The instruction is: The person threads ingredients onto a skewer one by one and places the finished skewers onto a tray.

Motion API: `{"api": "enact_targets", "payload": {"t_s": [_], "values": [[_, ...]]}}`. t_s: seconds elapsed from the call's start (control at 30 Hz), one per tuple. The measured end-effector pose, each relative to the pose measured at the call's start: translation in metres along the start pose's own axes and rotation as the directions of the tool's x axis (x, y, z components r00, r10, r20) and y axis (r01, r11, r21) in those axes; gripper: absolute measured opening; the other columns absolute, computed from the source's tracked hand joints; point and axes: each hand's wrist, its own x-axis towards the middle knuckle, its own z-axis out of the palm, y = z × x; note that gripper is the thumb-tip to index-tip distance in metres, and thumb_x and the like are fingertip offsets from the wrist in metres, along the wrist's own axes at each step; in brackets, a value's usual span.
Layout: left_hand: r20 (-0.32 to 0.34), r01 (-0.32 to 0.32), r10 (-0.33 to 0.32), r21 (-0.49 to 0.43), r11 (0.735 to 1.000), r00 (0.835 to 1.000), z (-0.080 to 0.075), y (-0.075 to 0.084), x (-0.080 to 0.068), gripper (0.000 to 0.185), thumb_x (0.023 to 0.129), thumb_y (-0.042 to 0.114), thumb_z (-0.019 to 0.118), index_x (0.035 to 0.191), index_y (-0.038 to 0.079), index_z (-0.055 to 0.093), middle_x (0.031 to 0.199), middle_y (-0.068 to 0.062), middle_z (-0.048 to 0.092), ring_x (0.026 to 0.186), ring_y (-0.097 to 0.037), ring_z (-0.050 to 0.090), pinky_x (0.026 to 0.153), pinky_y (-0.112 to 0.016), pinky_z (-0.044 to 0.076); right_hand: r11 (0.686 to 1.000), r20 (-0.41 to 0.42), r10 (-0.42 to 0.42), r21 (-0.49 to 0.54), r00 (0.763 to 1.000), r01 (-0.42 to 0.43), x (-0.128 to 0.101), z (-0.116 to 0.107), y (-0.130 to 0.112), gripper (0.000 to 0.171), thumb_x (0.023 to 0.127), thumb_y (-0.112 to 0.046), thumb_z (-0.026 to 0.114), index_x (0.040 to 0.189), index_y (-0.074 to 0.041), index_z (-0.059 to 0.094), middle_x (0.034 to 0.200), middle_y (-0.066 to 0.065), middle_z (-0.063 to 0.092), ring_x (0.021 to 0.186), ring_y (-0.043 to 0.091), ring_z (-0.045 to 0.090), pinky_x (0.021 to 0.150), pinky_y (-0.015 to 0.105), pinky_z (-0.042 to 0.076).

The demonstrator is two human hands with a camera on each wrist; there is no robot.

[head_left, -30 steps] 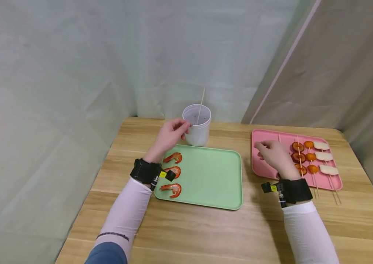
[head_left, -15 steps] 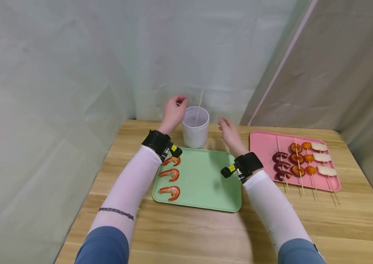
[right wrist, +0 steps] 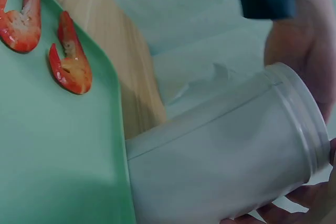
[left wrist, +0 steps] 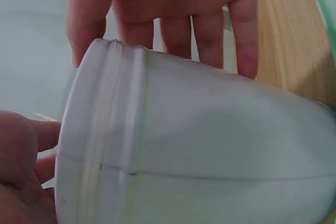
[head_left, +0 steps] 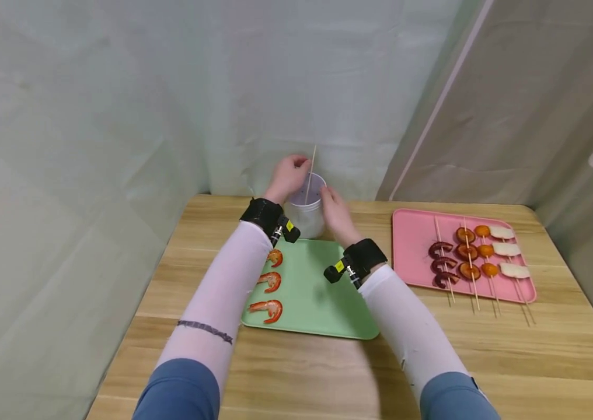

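At the table's back stands a white plastic bucket (head_left: 308, 223), with a thin wooden skewer stick (head_left: 314, 155) leaning up out of it. My right hand (head_left: 337, 217) grips the bucket's right side; in the left wrist view its fingers (left wrist: 207, 38) spread along the wall and the thumb reaches the rim. Over the bucket's opening, my left hand (head_left: 289, 177) has bent fingers right at the stick, and I cannot tell whether they pinch it. The right wrist view shows the bucket (right wrist: 220, 156) next to the green tray's edge.
A green tray (head_left: 307, 303) in front of the bucket bears cooked shrimp (head_left: 271, 311) along its left side. To the right, a pink tray (head_left: 411, 256) carries skewered octopus pieces (head_left: 442, 265), mushrooms (head_left: 467, 252), orange balls (head_left: 485, 251) and white slices (head_left: 506, 249). A pale curtain (head_left: 296, 87) hangs behind the table.
My right hand has come left from the pink tray to the bucket and taken hold of its side. My left hand has moved up and right to the stick over the bucket.
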Motion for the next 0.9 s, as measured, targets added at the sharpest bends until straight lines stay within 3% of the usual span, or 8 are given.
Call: {"api": "enact_targets", "payload": {"t_s": [0.43,0.67,0.8,0.9], "values": [[-0.033,-0.027,0.027,0.006,1.000,0.999,0.000,0.001,0.006,0.031,0.111,0.025,0.063,0.128,0.003,0.074,0.120,-0.014,0.071,0.109,-0.026,0.063,0.091,-0.037,0.050,1.000,0.004,-0.026,-0.003,1.000,0.026,0.005,0.003,0.006,0.068,0.115,-0.053,0.034,0.166,-0.008,0.036,0.170,0.014,0.037,0.158,0.030,0.031,0.127,0.045,0.026],[-0.082,-0.075,0.076,0.013,0.997,0.994,-0.002,0.000,0.005,0.029,0.110,0.024,0.064,0.125,0.002,0.075,0.122,-0.014,0.071,0.115,-0.027,0.062,0.100,-0.039,0.050,1.000,0.035,-0.012,-0.001,0.999,0.012,0.006,0.000,0.005,0.071,0.115,-0.054,0.035,0.168,-0.007,0.032,0.171,0.014,0.034,0.159,0.030,0.028,0.128,0.044,0.024],[-0.168,-0.176,0.174,0.006,0.984,0.970,-0.007,0.004,0.000,0.027,0.108,0.023,0.066,0.121,0.002,0.075,0.124,-0.013,0.071,0.122,-0.028,0.059,0.107,-0.040,0.045,1.000,0.054,0.007,0.008,0.999,-0.007,0.004,-0.007,0.001,0.072,0.115,-0.053,0.033,0.169,-0.006,0.026,0.174,0.013,0.028,0.161,0.029,0.024,0.129,0.045,0.020],[-0.288,-0.299,0.276,-0.040,0.953,0.917,-0.013,0.011,-0.007,0.024,0.107,0.018,0.068,0.117,-0.002,0.075,0.120,-0.017,0.067,0.118,-0.031,0.057,0.106,-0.044,0.044,1.000,0.060,0.016,0.026,0.998,-0.018,-0.001,-0.015,-0.002,0.073,0.115,-0.055,0.030,0.170,-0.008,0.022,0.175,0.013,0.024,0.161,0.031,0.022,0.129,0.048,0.020]]}}
